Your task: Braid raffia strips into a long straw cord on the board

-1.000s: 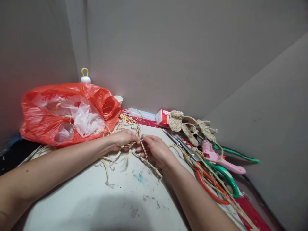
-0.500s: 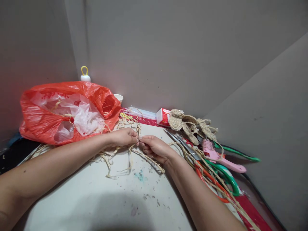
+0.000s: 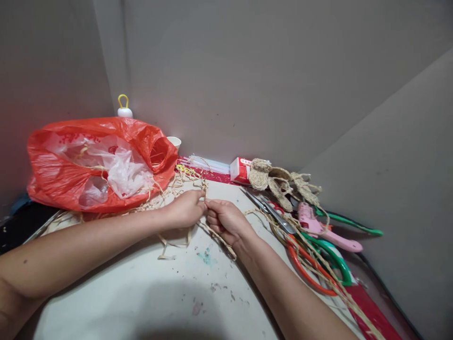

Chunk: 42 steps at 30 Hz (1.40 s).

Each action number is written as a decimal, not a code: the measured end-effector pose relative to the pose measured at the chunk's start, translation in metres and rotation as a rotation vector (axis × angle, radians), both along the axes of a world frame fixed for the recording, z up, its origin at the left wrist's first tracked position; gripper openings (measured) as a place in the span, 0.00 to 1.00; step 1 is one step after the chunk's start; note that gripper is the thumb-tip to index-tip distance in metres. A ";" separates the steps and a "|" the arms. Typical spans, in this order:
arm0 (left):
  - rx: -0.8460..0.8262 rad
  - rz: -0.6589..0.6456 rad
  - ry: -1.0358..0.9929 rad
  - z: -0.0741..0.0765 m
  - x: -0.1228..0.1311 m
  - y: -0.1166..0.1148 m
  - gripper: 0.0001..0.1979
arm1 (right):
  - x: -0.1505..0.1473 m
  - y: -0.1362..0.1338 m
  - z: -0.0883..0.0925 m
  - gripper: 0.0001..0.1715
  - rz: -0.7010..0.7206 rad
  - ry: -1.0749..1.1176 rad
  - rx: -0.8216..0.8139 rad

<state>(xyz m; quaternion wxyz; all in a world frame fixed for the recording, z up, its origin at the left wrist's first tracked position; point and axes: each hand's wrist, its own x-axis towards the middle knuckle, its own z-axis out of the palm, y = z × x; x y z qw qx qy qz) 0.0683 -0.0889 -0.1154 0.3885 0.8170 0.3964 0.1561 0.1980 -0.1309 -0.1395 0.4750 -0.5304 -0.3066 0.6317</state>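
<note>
My left hand [image 3: 187,208] and my right hand [image 3: 226,219] meet above the white tabletop, fingertips almost touching. Both are closed in a pinch on pale raffia strands [image 3: 205,188], a short twisted length of which stands up between them. Below the hands a braided raffia cord [image 3: 217,238] slants down to the right. Loose raffia ends [image 3: 166,250] trail under my left wrist. The exact point where the fingers grip the raffia is partly hidden by the hands.
A red plastic bag [image 3: 81,127] holding white plastic and raffia lies at left. To the right are open scissors [image 3: 279,219], orange-handled, a pink glue gun [image 3: 329,231], green-handled scissors [image 3: 336,259], woven straw pieces [image 3: 260,174] and a red-white box [image 3: 241,170]. A paper cup [image 3: 175,142] stands behind.
My left hand has turned so its back faces up more, its fingers now tucked behind. The braided cord and loose ends under the hands have shifted slightly.
</note>
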 end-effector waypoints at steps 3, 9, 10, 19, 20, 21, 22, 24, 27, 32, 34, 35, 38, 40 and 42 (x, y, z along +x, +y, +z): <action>0.249 -0.030 0.135 -0.003 0.002 -0.010 0.28 | -0.004 -0.001 0.000 0.21 -0.020 0.046 0.001; 0.424 -0.122 0.436 -0.004 0.004 -0.020 0.36 | -0.009 -0.002 -0.001 0.20 -0.055 0.073 -0.009; 0.433 -0.139 0.454 -0.003 0.004 -0.022 0.37 | -0.009 -0.002 -0.001 0.19 -0.059 0.073 -0.010; 0.344 -0.216 0.069 0.063 -0.022 -0.013 0.26 | 0.010 0.000 0.007 0.14 -0.015 0.113 0.017; 0.365 -0.122 -0.033 0.069 -0.025 -0.008 0.24 | 0.012 0.000 0.008 0.12 -0.002 0.116 0.016; 0.383 -0.027 -0.122 0.071 -0.027 -0.001 0.22 | 0.015 0.001 0.009 0.11 0.011 0.118 0.014; 0.394 0.046 -0.187 0.070 -0.027 0.005 0.20 | 0.017 0.001 0.010 0.11 0.023 0.119 0.013; 0.369 0.101 -0.239 0.059 -0.024 0.016 0.16 | 0.020 0.001 0.010 0.12 0.049 0.123 0.011; 0.103 0.027 -0.235 0.032 -0.013 0.023 0.10 | 0.023 0.002 0.010 0.14 0.099 0.131 0.009; -0.778 -0.023 -0.345 0.004 0.001 0.018 0.07 | 0.027 0.005 0.008 0.14 0.181 0.125 -0.001; -0.882 0.022 -0.384 0.003 0.001 0.018 0.03 | 0.029 0.005 0.007 0.14 0.198 0.117 -0.005; -0.885 0.034 -0.378 0.004 0.000 0.018 0.02 | 0.031 0.006 0.007 0.14 0.204 0.112 -0.008; -0.778 -0.009 -0.300 0.007 -0.004 0.021 0.05 | 0.034 0.005 0.008 0.14 0.215 0.085 -0.020; -0.638 -0.077 -0.241 0.009 -0.008 0.025 0.05 | 0.036 0.005 0.007 0.14 0.219 0.059 -0.024; -0.507 -0.145 -0.158 0.012 -0.012 0.029 0.06 | 0.037 0.005 0.006 0.13 0.224 0.037 -0.027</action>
